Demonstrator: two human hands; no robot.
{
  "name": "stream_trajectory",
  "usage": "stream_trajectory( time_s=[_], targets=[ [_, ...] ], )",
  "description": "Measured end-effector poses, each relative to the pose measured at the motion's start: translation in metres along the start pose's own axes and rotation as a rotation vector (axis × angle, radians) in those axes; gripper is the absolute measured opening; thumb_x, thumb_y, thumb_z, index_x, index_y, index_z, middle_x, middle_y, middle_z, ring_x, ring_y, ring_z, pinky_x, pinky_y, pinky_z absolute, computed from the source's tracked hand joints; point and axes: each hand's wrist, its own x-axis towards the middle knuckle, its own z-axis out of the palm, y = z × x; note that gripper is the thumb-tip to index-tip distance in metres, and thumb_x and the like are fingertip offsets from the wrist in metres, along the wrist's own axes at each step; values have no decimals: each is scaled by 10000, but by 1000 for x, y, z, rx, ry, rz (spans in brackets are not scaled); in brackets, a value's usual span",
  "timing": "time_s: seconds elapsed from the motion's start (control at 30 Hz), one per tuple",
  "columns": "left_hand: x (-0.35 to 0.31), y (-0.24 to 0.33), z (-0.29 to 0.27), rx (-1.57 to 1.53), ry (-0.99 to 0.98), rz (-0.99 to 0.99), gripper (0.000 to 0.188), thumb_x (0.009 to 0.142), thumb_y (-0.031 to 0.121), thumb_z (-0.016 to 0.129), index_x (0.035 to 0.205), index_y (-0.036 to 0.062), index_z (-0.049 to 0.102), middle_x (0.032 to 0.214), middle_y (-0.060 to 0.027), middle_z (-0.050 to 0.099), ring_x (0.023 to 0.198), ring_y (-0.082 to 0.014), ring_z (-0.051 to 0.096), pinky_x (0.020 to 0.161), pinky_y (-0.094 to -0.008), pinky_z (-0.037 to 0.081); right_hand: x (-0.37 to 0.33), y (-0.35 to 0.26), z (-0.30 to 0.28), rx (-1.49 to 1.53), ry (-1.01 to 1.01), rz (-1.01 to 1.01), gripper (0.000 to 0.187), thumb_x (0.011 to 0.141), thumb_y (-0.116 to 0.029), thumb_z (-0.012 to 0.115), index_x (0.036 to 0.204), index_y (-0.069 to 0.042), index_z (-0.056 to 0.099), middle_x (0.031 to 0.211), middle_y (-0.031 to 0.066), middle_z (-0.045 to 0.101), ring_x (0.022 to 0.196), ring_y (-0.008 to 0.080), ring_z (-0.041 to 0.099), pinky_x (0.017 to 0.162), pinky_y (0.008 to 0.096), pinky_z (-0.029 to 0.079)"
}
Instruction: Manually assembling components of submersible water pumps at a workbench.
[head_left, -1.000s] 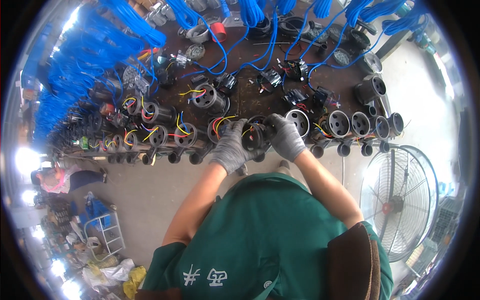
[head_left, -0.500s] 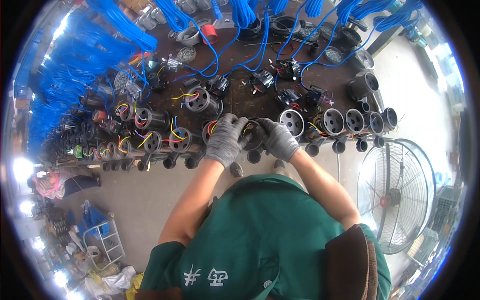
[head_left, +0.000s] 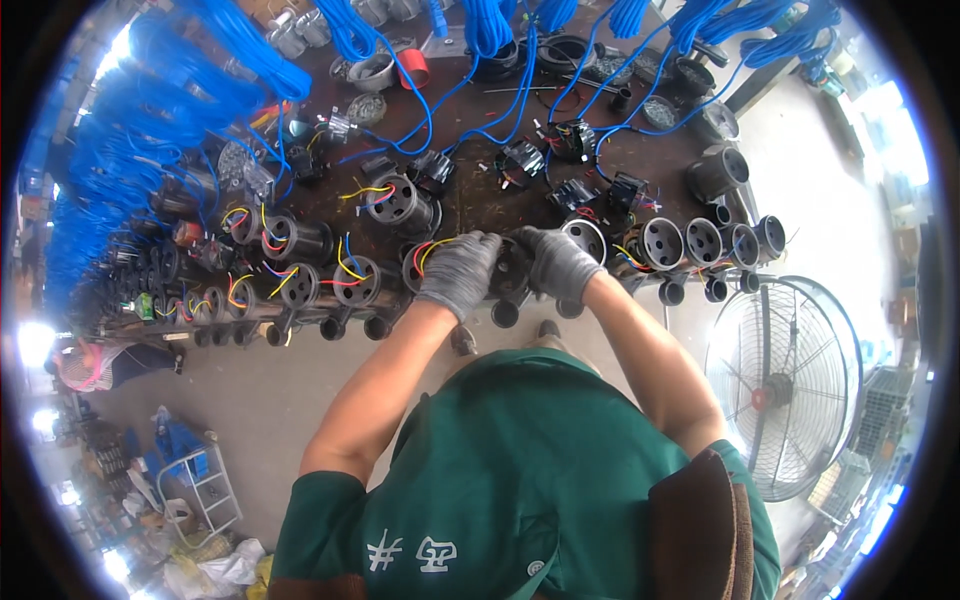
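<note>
Both my hands wear grey knit gloves and meet on one black round motor housing (head_left: 510,272) at the near edge of the workbench (head_left: 470,205). My left hand (head_left: 458,273) grips the housing's left side, beside coloured wires that stick out there. My right hand (head_left: 560,262) grips its right side. The housing is mostly hidden between the gloves. More black housings (head_left: 355,282) with red, yellow and blue wires line the edge to the left, and several open-faced housings (head_left: 700,242) line it to the right.
Coils of blue cable (head_left: 180,110) hang over the bench's far and left parts. A standing fan (head_left: 790,385) is on the floor to my right. A metal rack (head_left: 205,485) and bags lie at the lower left, near another person (head_left: 85,362).
The view has shifted slightly. My two hands have stayed on the same housing, with the left glove turning a little over its top.
</note>
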Motion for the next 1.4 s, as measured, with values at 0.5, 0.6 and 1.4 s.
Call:
stream_trajectory(
  time_s=[0.5,0.6,1.4],
  targets=[
    [-56,-11,-2,-656,178,-223,199,938,90,670,1125,23,684,1023,-181,718,924,-327,708,842,-386,554,74,-9,-20,-568,-422,-234,273,904,-170,634,1146,-83,726,1131,174,717,1061,369,684,905,444,555],
    [-57,-10,-5,-669,177,-221,196,942,90,669,1126,21,681,1019,-183,716,914,-313,706,840,-381,552,62,-10,-19,-548,-364,-232,330,909,-241,652,1172,-48,700,1156,202,687,1085,387,669,917,452,552],
    [-11,28,-35,-457,404,13,617,777,185,863,1308,54,577,1243,-135,620,1173,-319,610,1057,-413,484,-63,-19,-35,20,197,-138,439,882,-76,680,1316,-74,611,1224,160,673,1104,354,670,918,438,555]
  ],
)
